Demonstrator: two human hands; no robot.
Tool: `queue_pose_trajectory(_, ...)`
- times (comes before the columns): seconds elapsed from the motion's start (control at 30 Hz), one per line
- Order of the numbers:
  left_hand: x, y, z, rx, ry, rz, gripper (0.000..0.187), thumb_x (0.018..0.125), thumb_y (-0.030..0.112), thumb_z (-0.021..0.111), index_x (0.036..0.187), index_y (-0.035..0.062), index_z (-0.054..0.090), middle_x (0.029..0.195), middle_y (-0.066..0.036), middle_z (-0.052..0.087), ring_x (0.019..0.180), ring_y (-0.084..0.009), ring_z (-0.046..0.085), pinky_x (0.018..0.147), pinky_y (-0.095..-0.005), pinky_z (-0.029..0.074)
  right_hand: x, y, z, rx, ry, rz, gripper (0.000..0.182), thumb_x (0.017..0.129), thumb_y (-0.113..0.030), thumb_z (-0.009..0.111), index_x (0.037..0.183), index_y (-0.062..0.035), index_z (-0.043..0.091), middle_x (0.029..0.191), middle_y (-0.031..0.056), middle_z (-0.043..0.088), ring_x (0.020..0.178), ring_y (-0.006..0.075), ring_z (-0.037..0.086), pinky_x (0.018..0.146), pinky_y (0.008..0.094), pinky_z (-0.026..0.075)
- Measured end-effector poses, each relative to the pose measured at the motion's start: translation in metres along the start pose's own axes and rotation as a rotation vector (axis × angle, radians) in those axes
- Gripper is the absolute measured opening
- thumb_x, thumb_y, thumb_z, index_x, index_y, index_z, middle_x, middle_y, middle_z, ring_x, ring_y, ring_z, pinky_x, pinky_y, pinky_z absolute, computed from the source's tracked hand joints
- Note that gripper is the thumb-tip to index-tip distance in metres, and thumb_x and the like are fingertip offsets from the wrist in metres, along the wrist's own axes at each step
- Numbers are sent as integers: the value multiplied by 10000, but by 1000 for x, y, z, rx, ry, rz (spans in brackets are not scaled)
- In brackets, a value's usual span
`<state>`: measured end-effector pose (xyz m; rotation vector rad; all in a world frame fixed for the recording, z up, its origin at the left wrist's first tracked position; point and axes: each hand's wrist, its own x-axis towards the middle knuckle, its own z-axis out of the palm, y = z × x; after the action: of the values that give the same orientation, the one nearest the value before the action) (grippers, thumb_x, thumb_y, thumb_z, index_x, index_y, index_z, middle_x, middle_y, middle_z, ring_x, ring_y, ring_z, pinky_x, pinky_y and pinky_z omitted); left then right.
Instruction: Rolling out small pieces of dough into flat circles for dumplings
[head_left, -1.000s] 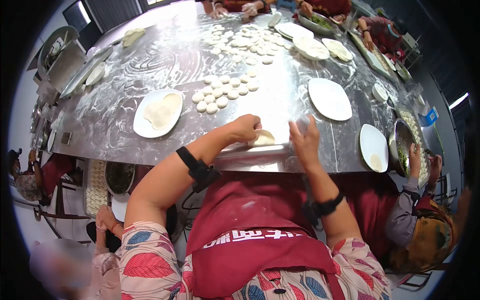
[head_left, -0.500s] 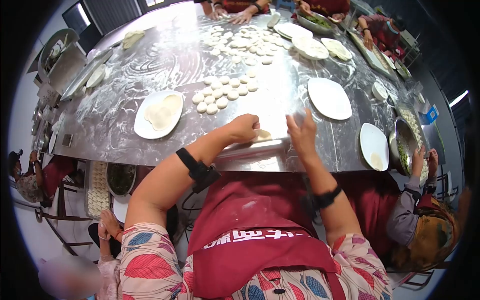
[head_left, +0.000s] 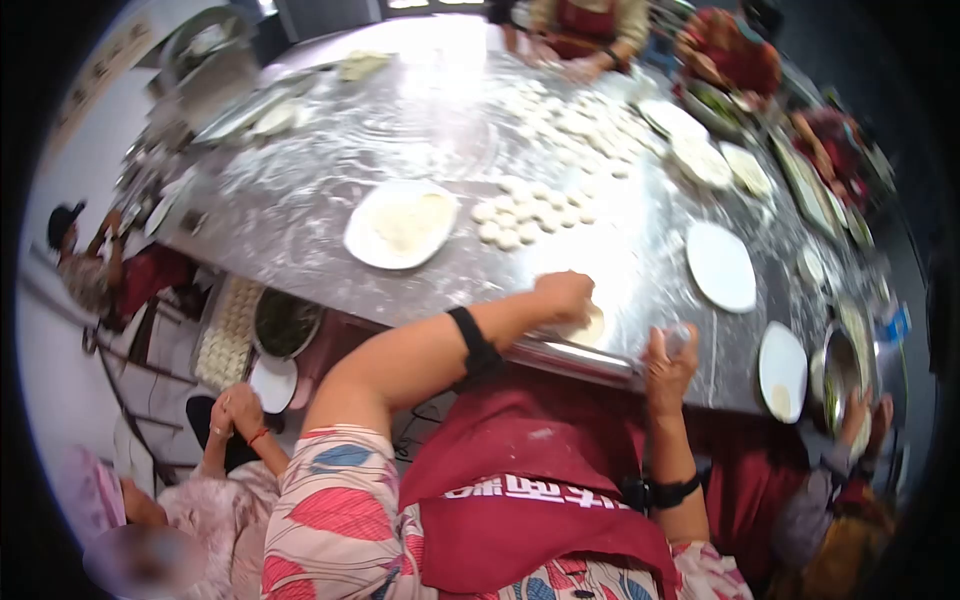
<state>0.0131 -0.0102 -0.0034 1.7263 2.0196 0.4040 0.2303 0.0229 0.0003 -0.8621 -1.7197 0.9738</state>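
Left hand pinches the dough wrapper at the near bench edge; right hand closed around the rolling pin, just nearer than the wrapper. Probably best: short strokes, turn wrapper, keep centre thicker.

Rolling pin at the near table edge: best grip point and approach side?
Grip the rolling pin at its two ends, from above. It lies flat along the near edge of the table, a long smooth cylinder, so palms pressing down on the ends probably leave the middle free over the dough wrapper. The right hand is at the right end; the left hand pinches the wrapper.
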Motion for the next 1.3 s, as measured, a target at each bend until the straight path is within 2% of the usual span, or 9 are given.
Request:
queue_pose_trajectory(0.1, -9, -9, 2, -138, 65, 62, 285, 656, 237, 720, 854, 56, 625, 837, -145, 640, 812, -316, 603, 709, -378, 469, 7, -5, 3, 59, -28, 28, 146, 853, -43, 597, 867, -26, 452, 639, 20, 531, 517, 70, 498, 466, 222, 413)
queue_pose_trajectory(0.23, -40, -44, -30, -591, 195, -31, 233, 671, 171, 716, 826, 36, 609, 761, -93, 616, 703, -168, 565, 618, -307, 458, 7, 5, 0, 63, -46, -35, 135, 855, -33, 590, 870, -23, 457, 645, 27, 511, 513, 79, 496, 468, 228, 410)
queue_pose_trajectory(0.4, -80, -130, -103, -697, 395, -264, 323, 735, 131, 674, 1014, -12, 601, 891, -96, 621, 739, -147, 598, 622, -286, 499, 6, -2, 1, 68, -42, -48, 136, 857, -35, 594, 854, -29, 458, 647, 32, 497, 510, 86, 501, 468, 232, 419)
queue_pose_trajectory(0.47, -84, -181, -136, -417, 357, -450, 441, 757, 229, 696, 1079, -38, 555, 924, -146, 621, 816, -167, 608, 672, -302, 499, 7, -4, 3, 86, -25, -28, 141, 858, -39, 598, 846, -34, 457, 648, 33, 502, 509, 88, 503, 467, 233, 422)
queue_pose_trajectory(0.57, -95, -172, -137, 225, 798, -465, 296, 788, 205, 665, 976, -15, 602, 937, -169, 635, 857, -265, 615, 764, -340, 483, 10, -1, 2, 55, -49, -50, 140, 859, -39, 599, 851, -32, 460, 632, 27, 506, 507, 93, 508, 470, 236, 426)
queue_pose_trajectory(0.7, -54, -142, -104, -107, 382, -102, 287, 793, 267, 635, 926, 14, 617, 932, -197, 638, 876, -338, 616, 756, -405, 486, 11, 1, 4, 33, -34, -55, 143, 843, -28, 612, 847, -38, 469, 606, 31, 514, 501, 98, 514, 469, 241, 421)
queue_pose_trajectory(0.8, -27, -107, -89, 124, 312, -423, 338, 782, 311, 652, 940, 13, 629, 957, -177, 650, 926, -321, 624, 756, -413, 499, 13, 2, 0, -62, -16, -92, 166, 818, -21, 632, 823, -44, 468, 599, 39, 521, 495, 100, 515, 461, 254, 414)
queue_pose_trajectory(1.13, -16, -94, -79, 127, 319, -563, 535, 717, 310, 716, 1086, -20, 514, 1032, -199, 619, 1009, -343, 588, 831, -416, 473, 9, 2, 0, 65, -35, -42, 204, 814, -33, 640, 829, -39, 437, 596, 41, 533, 499, 87, 526, 460, 242, 424)
queue_pose_trajectory(1.3, -28, -85, -72, -13, 383, -339, 383, 682, 235, 721, 957, -3, 603, 950, -185, 644, 893, -326, 624, 769, -393, 492, 12, -3, -2, 39, -45, -27, 204, 803, -39, 644, 821, -38, 440, 578, 43, 542, 494, 102, 528, 464, 256, 427)
